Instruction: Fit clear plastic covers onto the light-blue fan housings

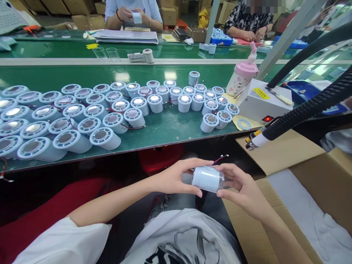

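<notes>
Above my lap I hold a light blue cylindrical housing (205, 178) lying on its side, with a clear plastic cover (221, 180) showing at its right end. My left hand (183, 176) grips the blue end, thumb below and fingers over the top. At the other end, my right hand (242, 185) closes its thumb and fingers around the clear cover. Thin red and blue wires (218, 160) with small white connectors stick up behind the housing. On the bench, several similar blue housings (105, 138) stand in rows, some trailing wires.
Ahead runs a green bench (165, 128). A grey box (264, 101) with a red-lit switch, a pink-lidded cup (242, 77) and a black flexible hose (310, 110) are at right. An open cardboard box (319, 176) sits beside me. Two people work across the bench.
</notes>
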Motion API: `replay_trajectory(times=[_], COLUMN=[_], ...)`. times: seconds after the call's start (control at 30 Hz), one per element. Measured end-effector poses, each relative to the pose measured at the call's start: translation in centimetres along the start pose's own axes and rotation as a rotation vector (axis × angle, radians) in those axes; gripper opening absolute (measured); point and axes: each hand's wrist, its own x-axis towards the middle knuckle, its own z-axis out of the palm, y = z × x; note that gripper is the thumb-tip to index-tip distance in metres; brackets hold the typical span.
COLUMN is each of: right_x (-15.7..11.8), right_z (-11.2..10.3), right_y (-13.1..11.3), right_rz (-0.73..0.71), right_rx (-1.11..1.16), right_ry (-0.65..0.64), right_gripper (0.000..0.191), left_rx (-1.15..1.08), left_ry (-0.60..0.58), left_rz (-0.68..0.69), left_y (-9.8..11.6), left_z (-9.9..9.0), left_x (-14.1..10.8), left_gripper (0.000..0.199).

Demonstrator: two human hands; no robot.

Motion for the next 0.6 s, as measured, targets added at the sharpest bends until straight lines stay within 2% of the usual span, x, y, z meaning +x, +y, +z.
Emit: replay_trajectory(times=[0.33, 0.6], right_x=[0.37, 0.6], right_z=[0.39, 0.62], right_y=[0.12, 0.76], right_rz=[0.1, 0.129], right_rx=[0.233, 0.311], right_ry=[-0.052, -0.022], right_gripper=[0.04, 0.042], left_rx=[0.023, -0.014], left_ry=[-0.023, -0.019], left_rz=[0.017, -0.037], left_y=[0.24, 0.04], left_z=[-0.23, -0.1], left_x=[-0.1, -0.14], left_gripper=[0.077, 0.078])
